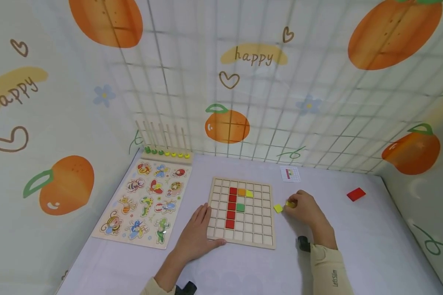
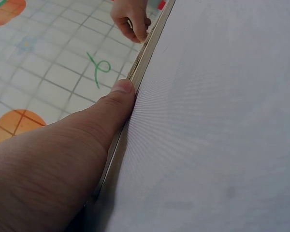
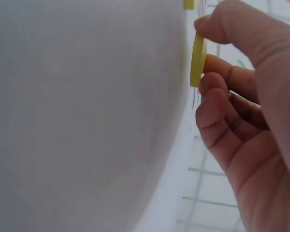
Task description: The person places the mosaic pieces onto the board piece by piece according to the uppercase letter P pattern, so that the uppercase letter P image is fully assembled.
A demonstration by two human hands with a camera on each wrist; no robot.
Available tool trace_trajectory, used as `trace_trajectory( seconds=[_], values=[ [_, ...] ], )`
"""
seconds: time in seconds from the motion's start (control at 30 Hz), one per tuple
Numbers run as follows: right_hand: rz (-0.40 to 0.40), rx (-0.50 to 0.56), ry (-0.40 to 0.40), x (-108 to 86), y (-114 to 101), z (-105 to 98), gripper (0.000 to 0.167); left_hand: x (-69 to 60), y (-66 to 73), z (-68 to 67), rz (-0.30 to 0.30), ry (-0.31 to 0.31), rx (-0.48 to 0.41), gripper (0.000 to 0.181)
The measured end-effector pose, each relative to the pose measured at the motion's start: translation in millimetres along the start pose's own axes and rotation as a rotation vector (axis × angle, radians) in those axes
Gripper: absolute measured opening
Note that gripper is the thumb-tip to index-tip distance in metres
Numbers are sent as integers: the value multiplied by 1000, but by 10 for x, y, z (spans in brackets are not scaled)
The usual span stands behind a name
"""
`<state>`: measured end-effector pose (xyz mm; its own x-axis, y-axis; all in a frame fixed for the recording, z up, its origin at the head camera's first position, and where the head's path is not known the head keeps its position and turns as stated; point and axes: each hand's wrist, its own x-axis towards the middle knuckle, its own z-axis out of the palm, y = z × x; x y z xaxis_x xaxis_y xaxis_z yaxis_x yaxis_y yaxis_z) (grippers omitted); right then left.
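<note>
A wooden grid board (image 1: 258, 242) lies flat on the table. Set in it are a column of several red tiles (image 1: 231, 207), an orange tile (image 1: 241, 192), a yellow tile (image 1: 249, 194) and a green tile (image 1: 240, 207). My left hand (image 1: 195, 237) rests at the board's near left corner, fingers straight along the left side, thumb against the near edge. To the right of the board, my right hand (image 1: 305, 209) pinches a yellow square tile (image 3: 197, 60) between thumb and fingertips. Just left of that hand, another yellow tile (image 1: 278, 208) lies beside the board.
A small pattern card (image 1: 290, 174) lies behind the right hand. Far right is a red piece (image 1: 356, 194). On the left lie an insect puzzle board (image 1: 133, 213) and, behind it, a rack of pegs (image 1: 170, 155) with green and yellow beads. Patterned cloth walls surround the table.
</note>
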<state>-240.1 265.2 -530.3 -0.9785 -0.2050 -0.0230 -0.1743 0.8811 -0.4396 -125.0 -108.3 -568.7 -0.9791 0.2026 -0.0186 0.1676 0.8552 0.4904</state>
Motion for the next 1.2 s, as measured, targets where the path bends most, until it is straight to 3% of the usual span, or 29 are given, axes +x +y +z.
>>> trace_trajectory(
  seconds=[0.13,0.33,0.63,1.2],
  values=[
    [-35,20,2,-5,-92,-14,28,3,-6,4,5,1,4,123],
    [-183,46,11,-25,-309,-24,19,2,-10,16,6,7,15,123],
    [-269,52,-53,-2,-633,56,15,-6,7,11,-2,0,5,122],
    [-292,-21,-170,112,-1085,315,15,5,2,9,3,11,3,122]
  ],
)
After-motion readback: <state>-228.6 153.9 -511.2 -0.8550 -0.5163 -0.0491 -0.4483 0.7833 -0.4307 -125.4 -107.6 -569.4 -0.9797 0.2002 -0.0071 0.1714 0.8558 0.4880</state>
